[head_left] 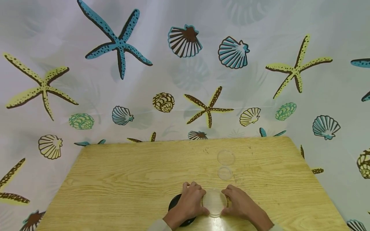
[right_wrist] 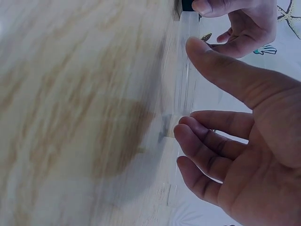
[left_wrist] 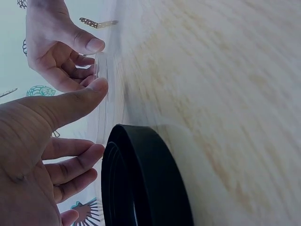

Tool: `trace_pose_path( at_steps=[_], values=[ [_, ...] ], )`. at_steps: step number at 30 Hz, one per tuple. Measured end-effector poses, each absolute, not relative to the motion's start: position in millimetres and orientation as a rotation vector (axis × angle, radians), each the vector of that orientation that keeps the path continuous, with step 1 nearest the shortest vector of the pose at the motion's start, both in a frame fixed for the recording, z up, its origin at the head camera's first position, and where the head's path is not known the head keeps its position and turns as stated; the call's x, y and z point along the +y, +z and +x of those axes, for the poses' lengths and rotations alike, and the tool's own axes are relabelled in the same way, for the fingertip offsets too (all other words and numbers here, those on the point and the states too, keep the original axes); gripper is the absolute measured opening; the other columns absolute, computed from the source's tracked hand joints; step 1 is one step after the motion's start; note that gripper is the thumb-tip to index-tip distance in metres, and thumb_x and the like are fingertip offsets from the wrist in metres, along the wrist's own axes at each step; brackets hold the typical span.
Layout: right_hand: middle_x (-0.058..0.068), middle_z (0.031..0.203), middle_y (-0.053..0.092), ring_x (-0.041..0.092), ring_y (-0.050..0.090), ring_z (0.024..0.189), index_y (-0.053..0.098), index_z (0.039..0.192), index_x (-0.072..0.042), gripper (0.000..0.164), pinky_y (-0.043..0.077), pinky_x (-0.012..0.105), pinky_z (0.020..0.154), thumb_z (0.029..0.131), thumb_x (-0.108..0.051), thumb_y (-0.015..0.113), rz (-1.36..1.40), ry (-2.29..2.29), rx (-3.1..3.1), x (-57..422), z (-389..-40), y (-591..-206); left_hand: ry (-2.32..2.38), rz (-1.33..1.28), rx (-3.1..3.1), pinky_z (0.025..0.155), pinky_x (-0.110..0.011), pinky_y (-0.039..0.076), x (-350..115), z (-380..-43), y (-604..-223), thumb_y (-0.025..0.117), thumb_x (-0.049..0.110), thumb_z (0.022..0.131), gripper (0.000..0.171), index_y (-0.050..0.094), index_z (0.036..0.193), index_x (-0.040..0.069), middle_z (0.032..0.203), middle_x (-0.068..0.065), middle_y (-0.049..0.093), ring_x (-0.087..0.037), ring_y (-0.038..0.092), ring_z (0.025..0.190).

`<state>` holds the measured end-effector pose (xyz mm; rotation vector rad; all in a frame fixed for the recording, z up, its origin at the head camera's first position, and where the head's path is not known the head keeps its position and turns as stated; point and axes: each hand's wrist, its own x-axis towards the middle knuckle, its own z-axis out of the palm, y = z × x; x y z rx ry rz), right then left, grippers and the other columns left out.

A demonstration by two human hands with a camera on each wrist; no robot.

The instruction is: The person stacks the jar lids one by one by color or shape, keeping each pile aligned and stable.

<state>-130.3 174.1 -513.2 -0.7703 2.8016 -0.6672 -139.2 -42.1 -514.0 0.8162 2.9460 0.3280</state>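
A shallow clear round dish (head_left: pixel 214 202), petri-dish-like, lies on the wooden table between both hands. From its left side my left hand (head_left: pixel 191 199) holds it, thumb at the near edge and fingers farther along the rim. Opposite, my right hand (head_left: pixel 239 203) grips the right edge in the same way. In the left wrist view the dish (left_wrist: pixel 102 117) shows edge-on with layered rims, close over the wood. Partly hidden under the left wrist is a black round piece with a tall rim (head_left: pixel 174 202); its ringed inside (left_wrist: pixel 117 183) shows in the left wrist view.
Beyond the hands, two clear round discs lie on the table (head_left: pixel 130 173): a larger disc (head_left: pixel 226 157) at the back and a smaller disc (head_left: pixel 224 173) nearer. A curtain (head_left: pixel 162 73) printed with starfish and shells hangs behind the table and along its sides.
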Motion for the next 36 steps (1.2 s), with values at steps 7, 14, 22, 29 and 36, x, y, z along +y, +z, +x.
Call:
trace_pose_path(
  at_steps=[7,14,22,29,36],
  values=[
    [0.002,0.096,0.056,0.006,0.044,0.076,0.061,0.114,0.006,0.069,0.043,0.022,0.066,0.066,-0.037,0.084,-0.785,-0.690,2.780,174.1,-130.0,-513.6,0.247,0.826,2.956,0.091,-0.045,0.035,-39.5,-138.6,-514.2,0.082,0.056,0.061,0.059,0.073,0.102,0.016,0.096,0.004,0.067,-0.014,0.052,0.094],
    [0.000,0.095,0.055,0.008,0.049,0.079,0.061,0.115,0.007,0.071,0.047,0.024,0.071,0.066,-0.039,0.083,-0.773,-0.690,2.769,173.1,-128.6,-514.8,0.219,0.806,2.940,0.090,-0.045,0.035,-38.5,-138.7,-514.0,0.082,0.057,0.059,0.059,0.073,0.100,0.016,0.093,0.005,0.067,-0.014,0.052,0.093],
    [0.001,0.096,0.056,0.008,0.052,0.079,0.061,0.115,0.006,0.068,0.049,0.024,0.073,0.066,-0.036,0.084,-0.769,-0.685,2.779,171.8,-127.6,-518.1,0.247,0.814,2.926,0.090,-0.045,0.034,-39.6,-138.2,-513.7,0.082,0.057,0.060,0.059,0.072,0.102,0.016,0.095,0.005,0.066,-0.014,0.051,0.094],
    [0.001,0.096,0.056,0.009,0.053,0.079,0.061,0.114,0.006,0.068,0.050,0.025,0.073,0.066,-0.036,0.084,-0.765,-0.666,2.790,171.4,-126.3,-518.2,0.238,0.817,2.939,0.092,-0.045,0.034,-38.8,-136.9,-516.7,0.082,0.057,0.060,0.061,0.072,0.104,0.016,0.097,0.005,0.067,-0.014,0.052,0.096],
    [0.001,0.096,0.055,0.008,0.052,0.078,0.061,0.116,0.006,0.069,0.049,0.024,0.073,0.066,-0.035,0.084,-0.747,-0.676,2.784,171.0,-124.7,-517.3,0.216,0.817,2.946,0.091,-0.046,0.035,-38.9,-137.0,-518.2,0.081,0.058,0.060,0.060,0.072,0.103,0.017,0.097,0.005,0.066,-0.015,0.052,0.095]
  ],
)
